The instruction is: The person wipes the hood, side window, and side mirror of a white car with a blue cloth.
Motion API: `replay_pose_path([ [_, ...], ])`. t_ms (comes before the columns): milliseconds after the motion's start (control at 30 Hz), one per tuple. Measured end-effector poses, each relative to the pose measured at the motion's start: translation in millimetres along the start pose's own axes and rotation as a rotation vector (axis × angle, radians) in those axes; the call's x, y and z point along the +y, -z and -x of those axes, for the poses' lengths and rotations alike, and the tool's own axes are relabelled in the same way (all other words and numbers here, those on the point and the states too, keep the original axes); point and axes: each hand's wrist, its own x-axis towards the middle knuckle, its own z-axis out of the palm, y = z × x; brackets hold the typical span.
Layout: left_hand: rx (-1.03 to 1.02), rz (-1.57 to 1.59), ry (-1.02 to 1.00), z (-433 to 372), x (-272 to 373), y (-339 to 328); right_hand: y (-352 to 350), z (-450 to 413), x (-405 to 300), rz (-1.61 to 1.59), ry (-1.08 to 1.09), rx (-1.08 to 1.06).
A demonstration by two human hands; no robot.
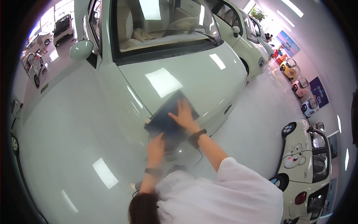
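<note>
A dark blue cloth (163,121) lies over the front corner of a pale green car's hood (193,75), its near part hanging past the edge. My right hand (183,113) rests flat on it with the fingers spread. At the near left edge of the cloth, my left hand (155,148) is curled and appears to grip that edge; blur softens the fingertips. A small pale piece, perhaps a tag, (147,121) shows at the cloth's left corner. Both wrists wear dark bands.
The car's windshield (167,25) and side mirror (81,50) are ahead. Another pale car (251,53) is parked close on the right. A car with a cartoon bear decal (304,165) stands at the lower right. Several small ride-on cars (300,87) line the right wall.
</note>
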Motion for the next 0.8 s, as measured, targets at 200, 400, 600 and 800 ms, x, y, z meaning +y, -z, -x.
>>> replay_pose_path([
  [200, -0.168, -0.072, 0.03, 21, -88, 104, -14, 52, -134, 0.047, -0.094, 0.053],
  [400, -0.261, -0.047, 0.004, 3, -117, 145, -28, 47, -179, 0.098, -0.183, 0.085],
  [600, -0.425, -0.012, 0.001, -50, -148, 187, -53, 19, -215, 0.152, -0.297, 0.179],
  [800, -0.365, 0.007, -0.125, -181, -236, 259, -89, -108, -308, 0.252, -0.361, 0.236],
])
